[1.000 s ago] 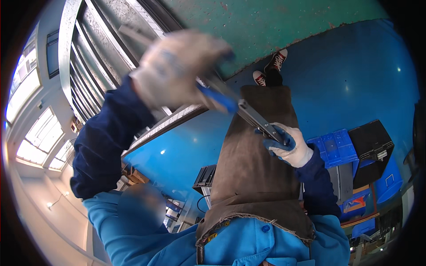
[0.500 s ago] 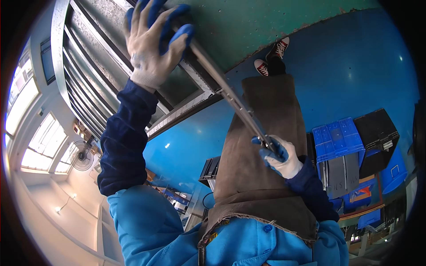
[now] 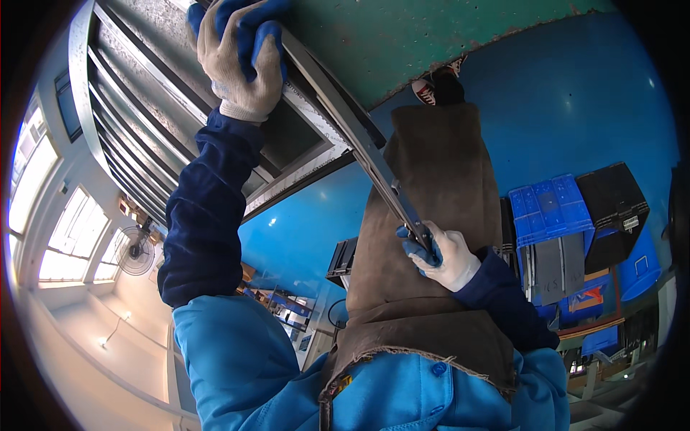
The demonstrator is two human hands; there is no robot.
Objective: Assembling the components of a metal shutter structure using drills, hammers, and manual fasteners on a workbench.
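Big stack of grey metal frames [image 3: 144,108] up top-left, long metal bar [image 3: 359,144] slanting across the brown apron [image 3: 431,237], left hand [image 3: 241,61] clamped on its upper end, right hand [image 3: 442,255] fingers wrapped round the lower end, could easily slip sideways off the stack if either gloved grip loosens.

We lose the left hand's [image 3: 241,61] fingertips and the metal strip's [image 3: 359,144] far end past the top edge. The right hand [image 3: 440,255] hides the strip's near end.
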